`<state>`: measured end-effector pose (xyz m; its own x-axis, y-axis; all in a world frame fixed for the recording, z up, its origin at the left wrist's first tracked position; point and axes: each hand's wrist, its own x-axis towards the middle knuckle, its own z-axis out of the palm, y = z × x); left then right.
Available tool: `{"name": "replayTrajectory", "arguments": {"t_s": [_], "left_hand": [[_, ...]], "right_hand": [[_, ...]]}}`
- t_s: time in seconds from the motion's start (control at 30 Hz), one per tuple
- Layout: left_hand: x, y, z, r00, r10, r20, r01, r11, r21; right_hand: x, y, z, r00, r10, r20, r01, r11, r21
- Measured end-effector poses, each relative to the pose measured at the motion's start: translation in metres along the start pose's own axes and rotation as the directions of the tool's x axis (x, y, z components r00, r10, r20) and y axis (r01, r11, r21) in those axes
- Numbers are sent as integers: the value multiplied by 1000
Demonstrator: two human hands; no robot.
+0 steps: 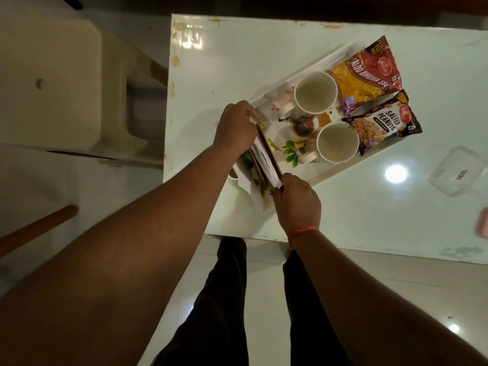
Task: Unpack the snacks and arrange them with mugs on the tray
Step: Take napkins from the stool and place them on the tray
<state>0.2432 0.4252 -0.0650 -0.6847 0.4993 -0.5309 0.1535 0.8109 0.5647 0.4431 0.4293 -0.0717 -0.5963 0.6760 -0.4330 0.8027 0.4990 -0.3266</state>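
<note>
Two grips, left hand (pixel 235 127) and right hand (pixel 297 200), are clamping a napkin holder (pixel 264 156) at the tray (pixel 327 173) end, near mugs (pixel 316 92) and snacks (pixel 365 75). I'm judging it could tip, spilling napkins onto the table (pixel 264 56).

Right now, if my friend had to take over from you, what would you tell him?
Left hand and right hand grip opposite ends of a wooden napkin holder, setting it on the near end of the floral tray.
Two empty mugs are on the tray; the aloo bhujia packet and salted peanuts packet lie at its far end, both looking sealed.
Left: release the holder, open the snacks.
</note>
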Motion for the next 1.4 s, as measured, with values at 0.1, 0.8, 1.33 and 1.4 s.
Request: {"name": "replayTrajectory", "arguments": {"t_s": [0.1,0.8,1.33,1.4], "left_hand": [[-5,-1,-4,991,-78,-109,57,981,-185],[-112,-1,55,838,-408,363,523,410,-747],[-113,-2,54,840,-403,363,523,428,-737],[-115,-4,54,845,-391,364,518,436,-736]], "right_hand": [[-4,5,-2,999,-22,39,19,996,83],[2,3,-20,991,-126,45,99,915,392],[-1,3,-19,989,-126,72,87,912,401],[-3,5,-20,988,-129,80,88,918,386]]}}
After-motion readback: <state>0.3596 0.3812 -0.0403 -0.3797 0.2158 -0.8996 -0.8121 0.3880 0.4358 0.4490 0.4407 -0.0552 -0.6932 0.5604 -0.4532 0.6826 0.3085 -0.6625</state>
